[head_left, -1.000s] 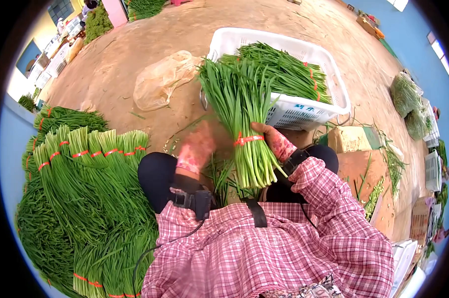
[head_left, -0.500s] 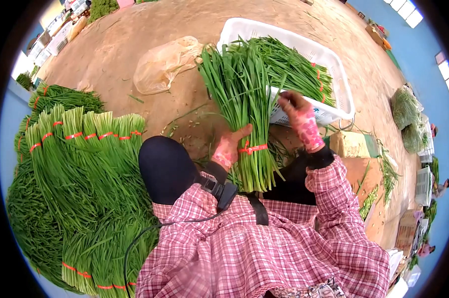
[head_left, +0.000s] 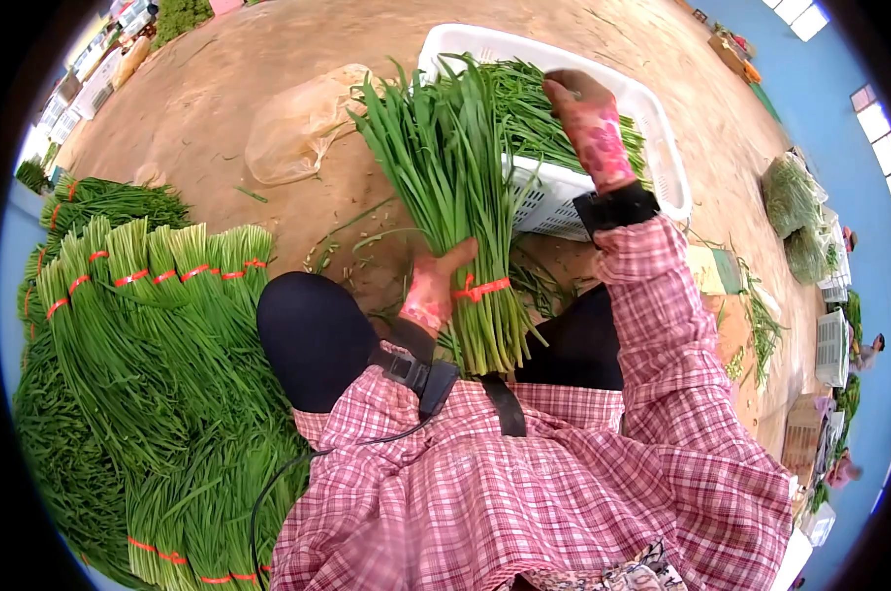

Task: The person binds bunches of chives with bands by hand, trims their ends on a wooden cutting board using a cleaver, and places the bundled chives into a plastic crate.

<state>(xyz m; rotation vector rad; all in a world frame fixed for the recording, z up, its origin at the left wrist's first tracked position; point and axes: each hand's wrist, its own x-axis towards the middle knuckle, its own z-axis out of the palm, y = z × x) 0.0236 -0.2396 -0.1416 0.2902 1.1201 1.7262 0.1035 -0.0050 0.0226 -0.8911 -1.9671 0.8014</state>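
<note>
My left hand (head_left: 436,281) is wrapped round a bunch of green Chinese chives (head_left: 470,222), just at the red tie (head_left: 483,289) that binds its pale stems. The bunch stands over my lap, leaves pointing away from me. My right hand (head_left: 580,108), in a pink patterned cuff, is raised over the white crate (head_left: 549,197), apart from the bunch. Its fingers are curled together, and anything between them is too small or hidden to make out. More tied chives (head_left: 529,118) lie inside the crate.
A large heap of red-tied chive bunches (head_left: 150,364) rises on my left. On the floor ahead lies a crumpled clear plastic bag (head_left: 293,138). A box (head_left: 711,271) and loose leaves are at my right. Filled bags (head_left: 795,202) and crates (head_left: 831,350) line the right wall.
My right hand has moved up and away from the bunch, to over the crate. My left hand still grips the chives; the view has shifted slightly.
</note>
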